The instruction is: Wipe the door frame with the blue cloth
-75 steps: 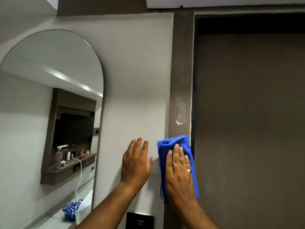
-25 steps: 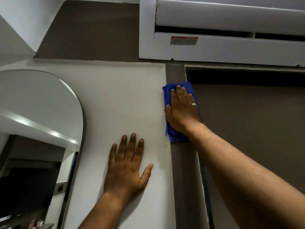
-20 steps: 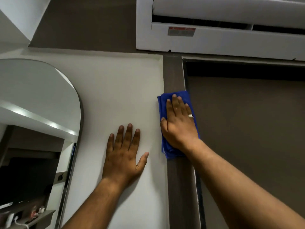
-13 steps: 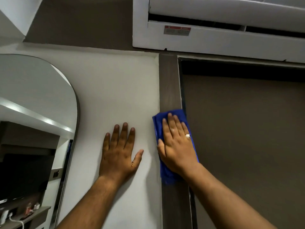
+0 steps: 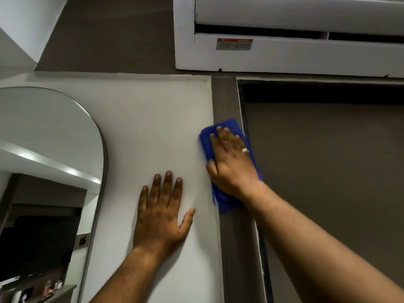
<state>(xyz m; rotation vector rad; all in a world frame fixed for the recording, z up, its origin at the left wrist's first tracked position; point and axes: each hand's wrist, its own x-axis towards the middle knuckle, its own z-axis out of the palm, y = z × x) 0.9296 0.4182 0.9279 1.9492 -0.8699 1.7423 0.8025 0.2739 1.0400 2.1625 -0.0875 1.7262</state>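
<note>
The brown door frame (image 5: 225, 99) runs up the middle of the view, between the white wall and the brown door (image 5: 328, 171). My right hand (image 5: 231, 165) lies flat on the folded blue cloth (image 5: 227, 125) and presses it against the upper part of the frame, a little below the top corner. The cloth shows above my fingertips and below my palm. My left hand (image 5: 161, 213) rests flat on the white wall (image 5: 153, 127) left of the frame, fingers spread, holding nothing.
A white air conditioner (image 5: 288, 36) hangs just above the door's top edge. An arched mirror (image 5: 48, 171) is mounted on the wall at the left, reflecting a shelf with small items.
My right hand slid the cloth down the frame, then back up toward the top corner. My left hand stayed flat on the wall.
</note>
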